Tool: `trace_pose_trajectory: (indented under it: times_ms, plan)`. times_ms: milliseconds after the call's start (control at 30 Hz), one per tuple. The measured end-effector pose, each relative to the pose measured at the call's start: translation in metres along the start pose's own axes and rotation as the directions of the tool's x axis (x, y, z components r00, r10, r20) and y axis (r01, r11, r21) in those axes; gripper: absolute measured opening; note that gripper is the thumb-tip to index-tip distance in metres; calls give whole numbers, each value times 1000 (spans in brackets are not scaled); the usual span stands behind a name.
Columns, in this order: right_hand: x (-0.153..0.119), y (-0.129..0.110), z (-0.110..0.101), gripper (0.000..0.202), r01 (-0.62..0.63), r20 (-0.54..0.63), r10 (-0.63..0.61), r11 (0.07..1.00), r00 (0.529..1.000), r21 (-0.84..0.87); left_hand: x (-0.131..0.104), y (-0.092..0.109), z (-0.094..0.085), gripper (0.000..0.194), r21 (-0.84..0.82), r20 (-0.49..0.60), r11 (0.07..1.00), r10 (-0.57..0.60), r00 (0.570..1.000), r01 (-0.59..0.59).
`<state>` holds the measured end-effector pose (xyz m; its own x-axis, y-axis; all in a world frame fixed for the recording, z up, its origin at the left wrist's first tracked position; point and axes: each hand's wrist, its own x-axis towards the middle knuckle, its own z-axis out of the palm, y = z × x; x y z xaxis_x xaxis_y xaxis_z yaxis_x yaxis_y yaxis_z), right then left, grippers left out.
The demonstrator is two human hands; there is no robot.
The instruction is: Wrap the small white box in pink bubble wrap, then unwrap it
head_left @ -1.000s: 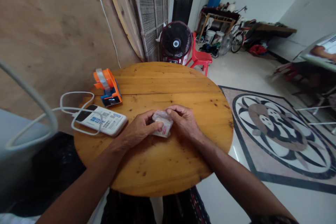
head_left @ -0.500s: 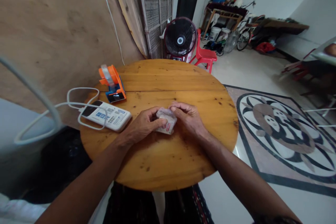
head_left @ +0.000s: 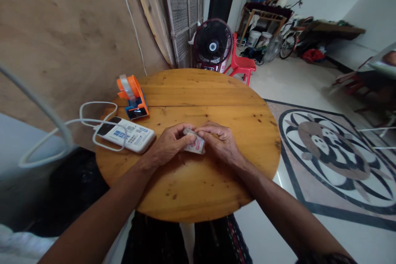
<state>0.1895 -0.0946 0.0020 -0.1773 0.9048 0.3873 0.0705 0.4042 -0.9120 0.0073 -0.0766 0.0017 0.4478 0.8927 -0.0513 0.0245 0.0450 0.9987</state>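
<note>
Between my hands, low over the middle of the round wooden table, is a small clear plastic packet with whitish contents and red print. My left hand grips its left side, thumb on top and fingers behind. The fingers of my right hand are closed in a pinch at the packet's upper right edge. What exactly lies inside the plastic is too small to make out.
Left of my hands lies a white power bank with a looped white cable. Behind it stands an orange and blue tape dispenser. Beyond the table's far edge are a fan and a red chair.
My right hand has shifted slightly left, closer to my left thumb. The packet's upper part, raised before, now appears folded down and flatter, with more red print showing.
</note>
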Motion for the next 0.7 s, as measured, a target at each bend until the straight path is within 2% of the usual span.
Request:
trace_pose_trajectory:
  times_ms: [200,467,600,700]
  plan:
    - [-1,-3,-3,16,81,87,-72,991,994,-105,-1,-4,-1,38,38,16,999,32,999,-32]
    - [1,-1,-3,18,129,115,-106,970,988,-207,0,-3,-4,46,11,-12,1000,-1,1000,1]
    - [1,2,-3,18,96,91,-80,977,993,-190,0,-7,-9,53,-70,56,998,-5,998,9]
    - [-1,5,-2,18,73,50,-64,976,997,-203,0,-9,-10,56,-83,48,996,-4,999,8]
